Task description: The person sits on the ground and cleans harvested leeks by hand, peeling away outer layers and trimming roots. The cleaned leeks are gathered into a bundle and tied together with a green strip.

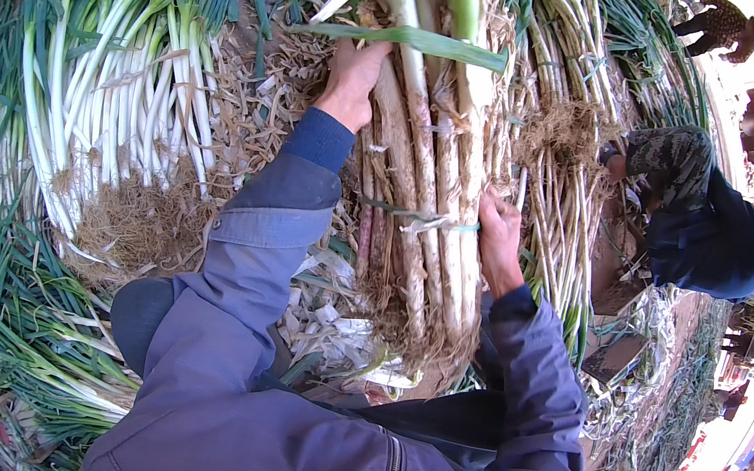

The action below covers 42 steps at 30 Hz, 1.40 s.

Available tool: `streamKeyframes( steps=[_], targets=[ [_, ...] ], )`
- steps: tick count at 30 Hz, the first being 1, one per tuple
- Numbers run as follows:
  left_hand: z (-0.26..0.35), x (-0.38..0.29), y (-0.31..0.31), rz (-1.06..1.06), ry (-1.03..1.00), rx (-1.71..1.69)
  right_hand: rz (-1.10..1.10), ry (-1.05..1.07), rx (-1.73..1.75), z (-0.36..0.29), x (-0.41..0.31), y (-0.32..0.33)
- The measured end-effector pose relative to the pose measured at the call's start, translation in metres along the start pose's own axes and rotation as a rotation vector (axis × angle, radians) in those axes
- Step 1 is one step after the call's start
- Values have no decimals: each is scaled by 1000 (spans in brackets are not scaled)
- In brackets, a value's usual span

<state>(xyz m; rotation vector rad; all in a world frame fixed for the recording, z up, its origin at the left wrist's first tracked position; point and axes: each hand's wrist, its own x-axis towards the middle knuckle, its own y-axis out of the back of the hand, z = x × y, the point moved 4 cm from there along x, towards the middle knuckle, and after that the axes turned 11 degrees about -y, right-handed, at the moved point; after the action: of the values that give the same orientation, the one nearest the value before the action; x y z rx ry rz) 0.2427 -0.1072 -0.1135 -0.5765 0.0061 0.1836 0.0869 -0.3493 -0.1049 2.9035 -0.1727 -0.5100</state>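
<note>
A thick bundle of unpeeled green onions (422, 170) lies before me, its roots towards me, with a green tie (468, 227) round its lower part. My left hand (356, 77) grips the bundle's upper left side; the fingertips are hidden behind the stalks. At the right edge, beside the tie, my right hand (498, 234) has its fingers curled against the stalks; whether it grips the tie I cannot tell. A flat green leaf (426, 41) crosses the stalks near the top.
Peeled white green onions (129, 92) lie at the left, with more (57, 350) below them. Unpeeled bundles (567, 219) lie to the right, beside a crouching person (718, 226). Dry peelings (257, 110) and pale scraps (328, 323) litter the ground. Other people (721, 27) are farther off.
</note>
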Motion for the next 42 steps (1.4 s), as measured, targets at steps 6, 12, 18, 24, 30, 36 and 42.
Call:
streamKeyframes(
  steps=[6, 12, 18, 24, 30, 36, 42],
  targets=[
    [-57, 25, 52, -61, 104, 642, 25, -263, -121, 118, 104, -21],
    [-118, 16, 98, -143, 65, 1055, 64, 83, -536, 136, 92, -61],
    [-138, -1, 132, -19, -65, 408, 118, -24, -739, 157, 83, -56],
    [-156, -3, 159, 178, 52, 675, 118, -38, -672, 153, 86, -62],
    [-184, 17, 187, -9, 278, 134, -34, -188, -493, 154, 117, -73],
    [-214, 19, 184, -25, 302, -182, -13, -309, -547, 156, 120, -77],
    [-86, -7, 78, -72, -21, 337, -71, -319, -82, 161, 99, -90]
  ],
)
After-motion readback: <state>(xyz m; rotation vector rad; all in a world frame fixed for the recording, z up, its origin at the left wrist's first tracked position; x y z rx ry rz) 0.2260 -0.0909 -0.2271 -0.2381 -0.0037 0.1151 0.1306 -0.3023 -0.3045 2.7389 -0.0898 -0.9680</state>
